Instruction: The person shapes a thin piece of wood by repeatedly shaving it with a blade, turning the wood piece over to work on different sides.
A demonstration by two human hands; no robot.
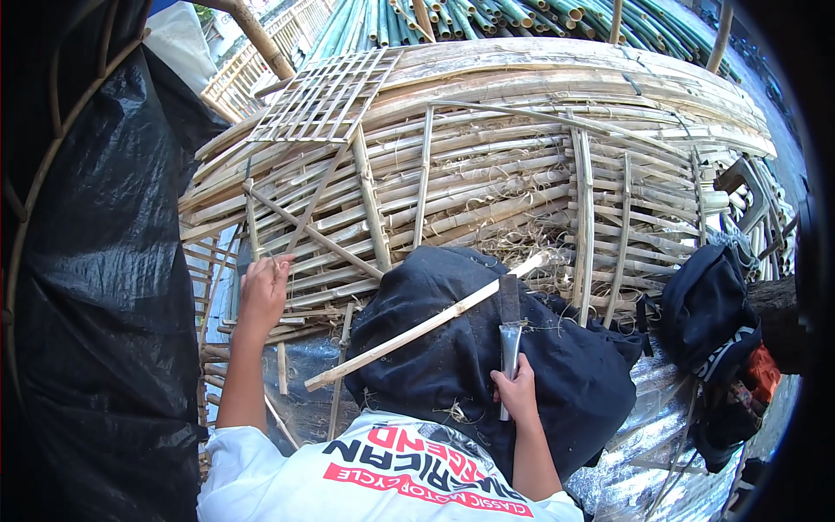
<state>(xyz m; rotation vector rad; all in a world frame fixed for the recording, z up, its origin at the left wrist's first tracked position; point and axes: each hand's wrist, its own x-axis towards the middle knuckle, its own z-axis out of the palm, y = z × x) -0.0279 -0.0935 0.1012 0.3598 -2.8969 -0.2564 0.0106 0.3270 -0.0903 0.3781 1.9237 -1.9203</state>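
Note:
My right hand (517,391) is wrapped round the metal handle of a knife (511,324), its broad dark blade pointing away from me. Across the dark cloth (417,348) on my lap lies a pale split bamboo stick (426,329), slanting up to the right. The blade crosses the stick near its far end, though I cannot tell whether they touch. Out to the left, my left hand (265,289) is raised with its fingers closed. A thin bamboo strip (317,198) runs down to its fingertips, and these seem to pinch its end.
A broad stack of split bamboo (487,157) lies ahead, with curled shavings (522,244) on it. On its far left rests a bamboo lattice panel (322,96). Green bamboo poles (487,19) lie behind. Black sheeting (104,244) hangs left; a dark bag (709,300) sits right.

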